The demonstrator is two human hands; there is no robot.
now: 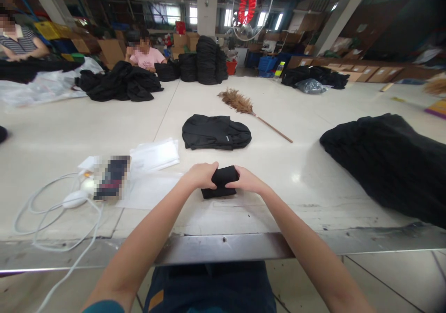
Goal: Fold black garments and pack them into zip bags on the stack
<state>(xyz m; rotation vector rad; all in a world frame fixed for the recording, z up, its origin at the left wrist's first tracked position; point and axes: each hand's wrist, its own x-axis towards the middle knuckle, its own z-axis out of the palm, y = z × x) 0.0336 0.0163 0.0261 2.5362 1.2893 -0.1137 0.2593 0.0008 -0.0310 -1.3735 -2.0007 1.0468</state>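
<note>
A small black folded bundle of cloth (223, 178) rests on the white table near its front edge. My left hand (202, 175) grips its left end, thumb on top. At the right end, my right hand (246, 180) closes on the same bundle with thumb and fingers. The fingers under and behind the cloth are partly hidden. Just beyond lies a flat folded black garment (214, 133) with a small white mark on it. Thin white sheets or bags (155, 155) lie to the left of my hands.
A blurred phone (112, 178) and a white cable (38, 211) lie at left. A feather duster (240, 101) lies beyond the garment. Black cloth is heaped at right (390, 159) and far left (120, 83). Folded black stacks (207, 62) stand behind; two people sit across the table.
</note>
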